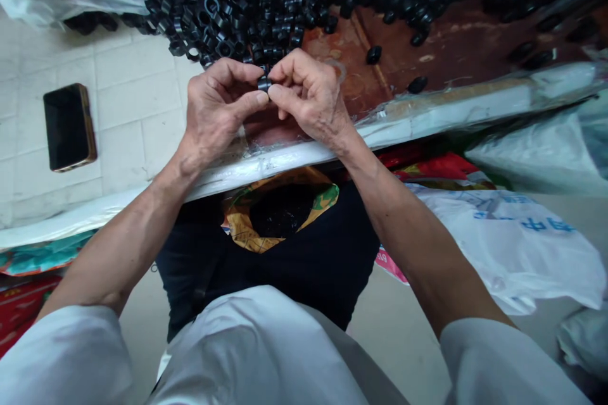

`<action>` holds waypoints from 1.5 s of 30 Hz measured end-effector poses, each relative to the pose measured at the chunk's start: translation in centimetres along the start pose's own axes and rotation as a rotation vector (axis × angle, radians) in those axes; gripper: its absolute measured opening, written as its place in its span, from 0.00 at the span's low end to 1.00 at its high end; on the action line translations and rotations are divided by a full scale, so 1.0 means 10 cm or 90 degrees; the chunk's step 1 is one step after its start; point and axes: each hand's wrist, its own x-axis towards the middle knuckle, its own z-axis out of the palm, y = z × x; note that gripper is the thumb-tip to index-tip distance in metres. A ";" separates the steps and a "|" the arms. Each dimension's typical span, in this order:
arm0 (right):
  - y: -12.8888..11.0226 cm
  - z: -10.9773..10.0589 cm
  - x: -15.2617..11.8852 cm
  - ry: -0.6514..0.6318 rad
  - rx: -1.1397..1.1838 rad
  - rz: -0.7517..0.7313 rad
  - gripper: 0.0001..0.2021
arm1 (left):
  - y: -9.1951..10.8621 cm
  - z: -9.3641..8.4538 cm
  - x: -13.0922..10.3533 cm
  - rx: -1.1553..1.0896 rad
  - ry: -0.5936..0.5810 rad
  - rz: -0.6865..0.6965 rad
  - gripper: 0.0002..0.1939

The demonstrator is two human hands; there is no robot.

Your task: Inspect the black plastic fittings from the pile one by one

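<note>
Between my two hands is a small black ring-shaped part [264, 83], held just over the table's near edge. My left hand [221, 98] pinches it from the left with thumb and forefinger. From the right, my right hand [306, 92] closes its thumb and forefinger on the same part; its other fingers are curled under. Right beyond my fingertips lies a large heap of similar black ring-shaped parts [266, 3]. Whether a second small piece sits in my right fingertips is hidden.
A phone [70, 127] lies on the white tabletop [137, 88] at left. Loose black pieces [374, 54] are scattered on the reddish-brown surface [342, 50] at right. An open yellow bag [256, 237] sits at my lap below the table edge. White plastic bags [513, 234] are at right.
</note>
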 end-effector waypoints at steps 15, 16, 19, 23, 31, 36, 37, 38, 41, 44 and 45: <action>0.00 -0.08 0.06 0.000 0.086 0.132 0.22 | 0.21 -0.02 -0.09 -0.036 -0.149 -0.125 0.14; 0.01 -0.07 0.07 0.045 0.070 0.128 0.22 | 0.26 -0.03 -0.11 -0.036 -0.197 -0.168 0.14; 0.08 -0.05 0.10 0.157 0.035 0.149 0.22 | 0.36 -0.07 -0.12 0.020 -0.343 -0.229 0.13; 0.21 -0.04 0.09 0.169 0.027 0.165 0.19 | 0.41 -0.12 -0.10 0.055 -0.498 -0.245 0.16; 0.35 -0.02 0.17 0.205 -0.255 0.028 0.13 | 0.05 -0.12 -0.04 0.265 0.055 -0.171 0.12; 0.32 0.07 0.15 0.065 -0.397 -0.020 0.13 | -0.15 -0.13 -0.01 0.476 0.033 -0.033 0.11; 0.31 0.08 0.14 0.049 -0.413 -0.026 0.12 | -0.16 -0.13 -0.01 0.496 0.020 -0.016 0.09; 0.30 0.09 0.13 0.037 -0.421 -0.032 0.11 | -0.18 -0.13 -0.01 0.508 0.013 -0.005 0.07; 0.28 0.10 0.11 0.016 -0.415 -0.052 0.09 | -0.19 -0.12 -0.02 0.515 0.012 -0.005 0.05; 0.27 0.12 0.10 -0.011 -0.393 -0.060 0.10 | -0.16 -0.13 -0.05 0.500 0.013 -0.024 0.07; 0.26 0.12 0.10 -0.016 -0.379 -0.063 0.12 | -0.15 -0.13 -0.05 0.492 0.018 -0.034 0.08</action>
